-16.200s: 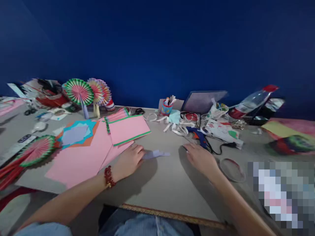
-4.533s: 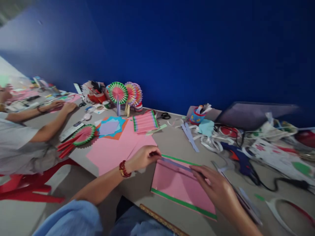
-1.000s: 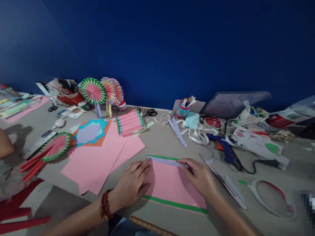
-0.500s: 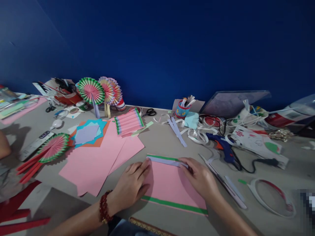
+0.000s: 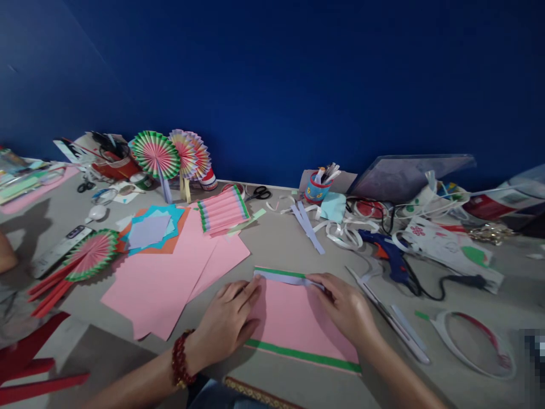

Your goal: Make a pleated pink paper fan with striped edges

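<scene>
Narrow lilac paper strip lies just inside the straight far green border of a rectangular pink paper sheet. Left hand, pinching seconds ago, now presses one end, fingers nearly together; right hand clamps the other. Left end seems settled, right not. No legible lettering.

From where I stand, the right hand hides part of the lilac strip's right end; the left hand covers most of the pink sheet's left edge. Leftward along the desk's near edge, another person's arm is cut off, as is the bottle toward the far right corner, its lettering unreadable. One object nearer the right edge is blurred into blocks.
</scene>
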### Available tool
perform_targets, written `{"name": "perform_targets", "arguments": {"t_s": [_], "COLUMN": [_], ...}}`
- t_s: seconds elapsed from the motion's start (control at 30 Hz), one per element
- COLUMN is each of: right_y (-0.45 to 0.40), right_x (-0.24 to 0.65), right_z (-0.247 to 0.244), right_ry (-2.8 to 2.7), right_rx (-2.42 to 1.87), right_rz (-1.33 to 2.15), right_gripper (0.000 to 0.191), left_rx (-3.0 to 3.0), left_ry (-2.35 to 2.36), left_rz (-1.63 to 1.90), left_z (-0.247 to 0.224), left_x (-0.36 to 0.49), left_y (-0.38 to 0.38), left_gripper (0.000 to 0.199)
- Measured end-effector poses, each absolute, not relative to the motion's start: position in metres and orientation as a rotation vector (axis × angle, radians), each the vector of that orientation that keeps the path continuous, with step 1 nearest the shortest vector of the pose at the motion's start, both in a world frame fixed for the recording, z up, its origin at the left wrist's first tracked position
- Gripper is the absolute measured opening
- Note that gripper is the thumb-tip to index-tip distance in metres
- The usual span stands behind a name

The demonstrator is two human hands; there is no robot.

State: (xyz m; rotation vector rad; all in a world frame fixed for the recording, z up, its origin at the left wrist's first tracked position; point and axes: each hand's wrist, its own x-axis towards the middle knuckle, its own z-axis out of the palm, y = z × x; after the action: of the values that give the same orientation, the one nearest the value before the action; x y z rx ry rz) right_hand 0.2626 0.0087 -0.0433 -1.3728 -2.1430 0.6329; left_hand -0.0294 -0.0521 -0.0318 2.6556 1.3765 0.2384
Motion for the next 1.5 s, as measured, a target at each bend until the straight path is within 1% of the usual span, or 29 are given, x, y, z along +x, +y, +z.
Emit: {"name": "perform_targets", "arguments": {"t_s": [0.27,0.4,0.73,1.07,1.33,1.5], "right_y": [0.0053,0.0048,0.0075,0.0091,0.0060,0.0060], "right_x": [0.2581,0.2575,0.2593,0.2644,0.2590,0.2619], "right_z": [-0.0366,-0.0391,-0.0414,-0.0389,-0.0400,-0.0350], "right_ry": [-2.157,-2.174,-2.150,-2.090,-2.052,-1.993], "right_rx": [-1.281,-1.213,-1.201,-1.259,-1.262,-1.149], "right_rz": [0.608,0.636,0.722,0.841,0.811,0.798], "right_gripper": [0.024,0.026,0.023,0.022,0.021,0.016], "left_rx": [2.697,2.695,2.675,2.662,2.633,2.625], "left_ry": [1.399,1.402,1.412,1.426,1.443,1.438], "left_rz": [0.185,0.192,0.180,0.202,0.214,0.229], "left_z": [-0.0339,-0.0364,-0.0330,-0.0321,-0.0310,-0.0324], "left_x": [-0.0293,-0.0301,-0.0294,-0.0282,-0.0284,-0.0288], "left_y": [-0.0528,-0.0536,-0.0534,-0.0535,-0.0539,-0.0546], "left_gripper": [0.053,0.052,0.051,0.050,0.047,0.048]}}
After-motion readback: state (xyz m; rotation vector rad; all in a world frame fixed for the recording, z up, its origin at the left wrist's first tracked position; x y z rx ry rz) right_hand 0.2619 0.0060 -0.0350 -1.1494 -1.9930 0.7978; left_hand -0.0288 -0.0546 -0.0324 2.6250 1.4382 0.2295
